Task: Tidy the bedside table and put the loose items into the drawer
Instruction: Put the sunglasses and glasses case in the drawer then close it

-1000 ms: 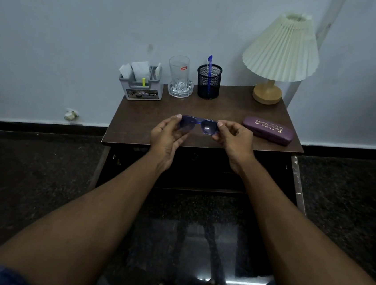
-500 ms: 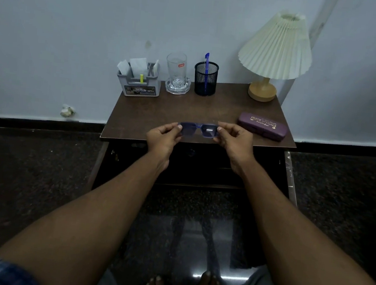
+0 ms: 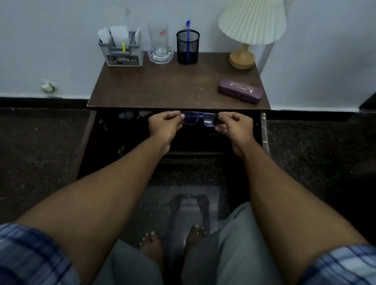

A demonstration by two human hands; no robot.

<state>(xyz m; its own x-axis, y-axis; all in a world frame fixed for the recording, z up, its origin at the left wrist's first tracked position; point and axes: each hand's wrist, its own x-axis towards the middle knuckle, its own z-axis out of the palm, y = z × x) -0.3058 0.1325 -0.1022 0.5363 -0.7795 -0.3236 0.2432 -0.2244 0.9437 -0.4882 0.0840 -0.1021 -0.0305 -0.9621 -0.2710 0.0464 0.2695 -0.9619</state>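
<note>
A pair of blue-tinted glasses (image 3: 199, 119) is held level between both hands, just in front of the bedside table's front edge and over the dark open drawer (image 3: 205, 142). My left hand (image 3: 164, 124) pinches the left end of the frame. My right hand (image 3: 235, 128) pinches the right end. A purple glasses case (image 3: 240, 90) lies shut on the right side of the brown table top (image 3: 164, 89). The drawer's inside is dark; a few pale items (image 3: 127, 114) show at its back left.
Along the table's back stand a grey organiser with papers (image 3: 122, 49), a clear glass (image 3: 160, 44), a black mesh pen cup with a blue pen (image 3: 187, 46) and a pleated lamp (image 3: 250, 26). My bare feet (image 3: 172, 240) stand on dark floor below.
Both hands have carried the glasses from over the table top toward me and down, past the front edge to above the open drawer. The camera has tilted downward.
</note>
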